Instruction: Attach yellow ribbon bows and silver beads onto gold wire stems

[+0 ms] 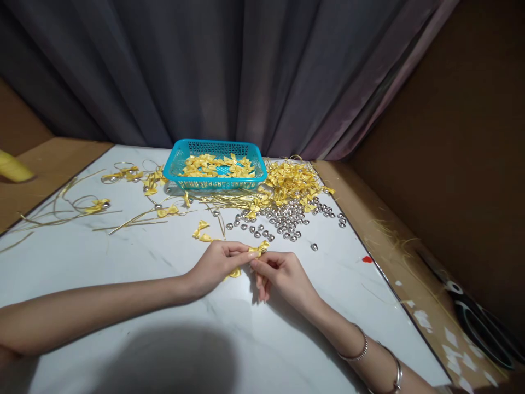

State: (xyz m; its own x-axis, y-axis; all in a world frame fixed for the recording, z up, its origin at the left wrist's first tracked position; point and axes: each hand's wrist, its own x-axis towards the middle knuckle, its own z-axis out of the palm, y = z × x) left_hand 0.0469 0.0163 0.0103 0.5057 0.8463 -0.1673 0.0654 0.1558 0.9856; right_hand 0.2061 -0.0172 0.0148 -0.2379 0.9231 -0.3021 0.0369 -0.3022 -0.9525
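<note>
Both hands meet over the white board, pinching one yellow ribbon bow (262,248) between their fingertips. My left hand (217,265) is closed on the bow's left side, thumb on top. My right hand (287,276) grips it from the right, with its lower fingers curled beneath. What else the fingertips hold is too small to make out. Another yellow bow (235,272) lies just under my left hand. Beyond the hands are loose bows (202,231) and a heap of silver heart-shaped beads (287,216).
A blue basket (172,174) holding yellow bows stands at the back. Right of it is a pile of bows (293,178). Gold cords (57,213) spread across the left. Black-handled scissors (479,323) and paper scraps (422,319) lie at the right. A grey curtain (205,65) hangs behind.
</note>
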